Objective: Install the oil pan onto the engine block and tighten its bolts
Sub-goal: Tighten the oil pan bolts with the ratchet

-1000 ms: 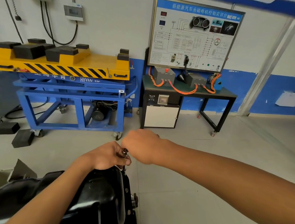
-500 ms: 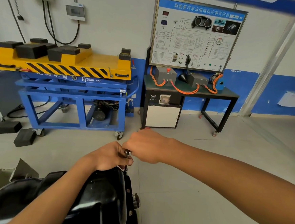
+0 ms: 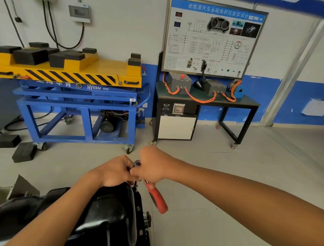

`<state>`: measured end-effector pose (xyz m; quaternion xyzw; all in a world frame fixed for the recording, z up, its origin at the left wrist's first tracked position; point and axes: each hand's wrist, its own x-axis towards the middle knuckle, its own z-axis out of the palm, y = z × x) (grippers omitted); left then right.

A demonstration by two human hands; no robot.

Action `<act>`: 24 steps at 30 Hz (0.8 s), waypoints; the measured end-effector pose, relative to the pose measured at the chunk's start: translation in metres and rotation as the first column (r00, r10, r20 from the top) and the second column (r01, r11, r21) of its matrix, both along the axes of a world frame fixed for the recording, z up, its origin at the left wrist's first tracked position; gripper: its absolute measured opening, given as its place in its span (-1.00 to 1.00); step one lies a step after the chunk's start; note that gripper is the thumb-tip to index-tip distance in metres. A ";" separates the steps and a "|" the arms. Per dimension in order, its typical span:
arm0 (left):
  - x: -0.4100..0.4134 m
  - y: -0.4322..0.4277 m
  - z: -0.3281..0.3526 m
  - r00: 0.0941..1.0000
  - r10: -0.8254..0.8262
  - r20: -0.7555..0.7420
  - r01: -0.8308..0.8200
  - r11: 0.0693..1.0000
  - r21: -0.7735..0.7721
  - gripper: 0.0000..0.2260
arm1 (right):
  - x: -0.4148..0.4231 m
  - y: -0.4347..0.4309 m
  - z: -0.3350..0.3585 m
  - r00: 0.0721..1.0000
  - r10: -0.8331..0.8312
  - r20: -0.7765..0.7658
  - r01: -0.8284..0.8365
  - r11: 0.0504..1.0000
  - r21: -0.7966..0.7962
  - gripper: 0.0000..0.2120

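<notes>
The black oil pan [image 3: 109, 212] sits on the engine at the bottom centre, with several bolts along its right flange [image 3: 140, 231]. Over the pan's far right corner stands a ratchet wrench with a red handle [image 3: 158, 199]; its metal head [image 3: 137, 163] shows between my hands and its socket shaft points down at the flange. My left hand [image 3: 115, 171] grips the shaft just below the head. My right hand [image 3: 151, 167] grips the wrench beside the head, and the red handle sticks out below it toward me.
A blue lift cart with a yellow striped top [image 3: 68, 70] stands at the back left, with black rubber blocks [image 3: 24, 151] on the floor beside it. A training bench with a wiring board [image 3: 207, 101] stands behind my hands. A cardboard piece [image 3: 19, 187] lies left of the pan.
The red handle has swung out from under my right hand toward me and now shows. Both hands stayed at the pan's far right corner.
</notes>
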<state>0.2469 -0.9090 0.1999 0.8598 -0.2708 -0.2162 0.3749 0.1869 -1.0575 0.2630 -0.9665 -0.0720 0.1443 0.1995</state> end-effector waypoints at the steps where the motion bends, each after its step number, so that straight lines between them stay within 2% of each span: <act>1: 0.000 0.000 0.000 1.000 0.003 0.011 -0.003 1.000 0.006 -0.74 | 0.000 0.000 -0.002 0.999 -0.042 -0.021 0.043 0.998 0.048 -0.71; 4: -0.002 0.000 0.003 1.000 -0.017 0.004 0.017 1.000 -0.002 -0.75 | -0.001 0.001 -0.010 0.970 -0.202 -0.133 0.231 0.937 0.263 -0.72; 6: -0.002 0.000 0.004 1.000 -0.027 0.011 0.027 1.000 0.011 -0.61 | -0.005 0.005 -0.013 0.908 -0.298 -0.296 0.406 0.799 0.442 -0.76; 8: -0.001 0.000 0.005 0.999 -0.016 0.027 0.015 0.999 0.044 -0.55 | -0.009 0.012 -0.015 0.827 -0.330 -0.455 0.553 0.623 0.553 -0.78; 11: 0.002 0.001 0.004 0.999 -0.004 0.051 0.000 0.997 0.072 -0.53 | -0.013 0.019 -0.018 0.752 -0.318 -0.577 0.656 0.439 0.614 -0.72; 14: 0.005 0.003 0.002 0.999 0.013 0.051 -0.017 0.996 0.084 -0.49 | -0.013 0.024 -0.021 0.742 -0.303 -0.599 0.670 0.382 0.637 -0.70; 15: 0.006 0.003 0.001 0.999 0.015 0.051 -0.019 0.996 0.082 -0.49 | -0.013 0.023 -0.022 0.755 -0.305 -0.580 0.654 0.406 0.638 -0.71; 16: 0.007 0.003 0.001 0.999 0.013 0.049 -0.017 0.997 0.074 -0.50 | -0.012 0.022 -0.022 0.783 -0.313 -0.538 0.619 0.473 0.627 -0.72; 18: 0.009 0.002 -0.001 1.000 -0.003 0.030 0.002 0.999 0.051 -0.52 | -0.009 0.013 -0.019 0.869 -0.301 -0.392 0.481 0.698 0.530 -0.70; 20: 0.008 0.001 -0.002 1.000 -0.024 0.009 0.023 0.999 0.043 -0.53 | -0.005 0.004 -0.011 0.940 -0.227 -0.254 0.307 0.888 0.344 -0.68; 22: 0.008 0.000 -0.004 0.999 -0.040 -0.012 0.041 0.999 0.036 -0.62 | -0.002 -0.002 -0.001 0.982 -0.113 -0.153 0.138 0.977 0.165 -0.69; 24: 0.007 0.000 -0.004 0.998 -0.052 -0.044 0.053 0.998 0.015 -0.82 | -0.001 -0.005 0.009 0.999 0.032 -0.032 -0.034 0.998 -0.047 -0.72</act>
